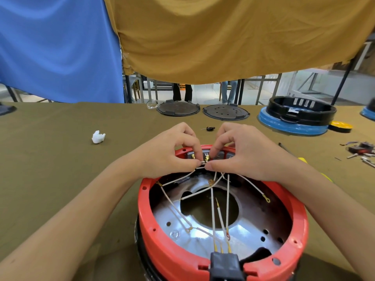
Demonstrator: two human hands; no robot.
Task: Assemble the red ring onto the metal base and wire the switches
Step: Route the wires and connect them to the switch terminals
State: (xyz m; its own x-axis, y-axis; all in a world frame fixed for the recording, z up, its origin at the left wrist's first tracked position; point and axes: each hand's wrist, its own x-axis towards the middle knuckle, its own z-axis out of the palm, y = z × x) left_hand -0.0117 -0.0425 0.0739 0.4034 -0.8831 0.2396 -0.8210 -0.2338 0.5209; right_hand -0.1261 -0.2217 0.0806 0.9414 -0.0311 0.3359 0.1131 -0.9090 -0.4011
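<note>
A crumpled white wad (98, 136) lies at centre left on the olive tabletop (50, 159). Both forearms reach in from the lower corners and meet at mid-frame above the far rim of the red ring (146, 230), which sits around the metal base (249, 236) at lower centre. The left hand (172, 151) is knuckles-up, thumb and forefinger pinching a white wire (176, 180) end. Touching it thumb to thumb, the right hand (241, 151) curls its fingers and pinches the brass terminal (207, 159) at the switches (218, 155) inside the far rim. A black connector (225, 264) sits at the ring's near rim. Two dark discs (178, 108) and a blue-and-black unit (294, 118) lie beyond, upper right.
</note>
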